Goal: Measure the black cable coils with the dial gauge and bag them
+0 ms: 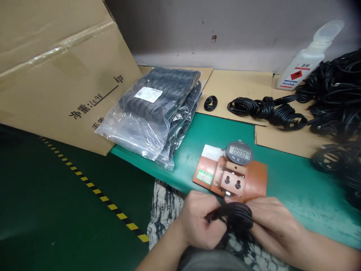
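Observation:
Both of my hands hold one coiled black cable (236, 218) just in front of the table's near edge. My left hand (200, 220) grips the coil's left side and my right hand (272, 222) closes on its right side. Directly beyond the coil sits a brown test fixture (255, 177) with a round digital gauge (239, 153) reading 0.000. The coil's plug end lies close to the fixture's front slot; whether they touch is hidden.
Clear bags of coiled black cables (158, 113) lie at the left on the green table (296, 188). A large cardboard box (56, 75) leans behind them. Loose cable coils (267, 109) and a bigger pile (338, 101) fill the right. A white bottle (307, 60) stands at the back.

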A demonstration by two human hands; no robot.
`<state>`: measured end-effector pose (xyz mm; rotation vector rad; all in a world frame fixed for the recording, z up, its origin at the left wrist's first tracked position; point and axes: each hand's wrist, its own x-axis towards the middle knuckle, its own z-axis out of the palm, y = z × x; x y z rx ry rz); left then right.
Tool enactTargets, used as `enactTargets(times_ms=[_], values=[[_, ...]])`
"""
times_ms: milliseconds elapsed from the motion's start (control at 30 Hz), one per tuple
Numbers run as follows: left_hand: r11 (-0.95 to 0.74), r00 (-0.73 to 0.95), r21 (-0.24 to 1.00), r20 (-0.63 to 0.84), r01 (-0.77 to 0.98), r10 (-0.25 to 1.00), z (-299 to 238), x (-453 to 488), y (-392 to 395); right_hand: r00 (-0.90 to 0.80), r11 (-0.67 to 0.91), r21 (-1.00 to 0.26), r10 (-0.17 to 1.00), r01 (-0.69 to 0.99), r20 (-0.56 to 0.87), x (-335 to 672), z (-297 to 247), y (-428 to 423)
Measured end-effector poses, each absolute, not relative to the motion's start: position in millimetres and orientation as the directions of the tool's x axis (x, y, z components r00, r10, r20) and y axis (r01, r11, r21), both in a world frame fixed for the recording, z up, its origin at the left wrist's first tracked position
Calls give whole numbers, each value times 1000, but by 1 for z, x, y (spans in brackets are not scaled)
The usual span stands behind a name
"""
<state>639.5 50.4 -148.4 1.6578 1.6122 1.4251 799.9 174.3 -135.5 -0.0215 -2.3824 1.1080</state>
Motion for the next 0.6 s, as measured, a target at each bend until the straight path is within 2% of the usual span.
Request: enactTargets(times_ms=[400,600], values=[[-220,-206,857,348,466,915,-146,639,51,-911,605,-778,208,-167,357,803,-142,172],[-138,-185,882,244,451,952,-141,637,52,-908,613,-776,229,-146,351,802,-141,171]])
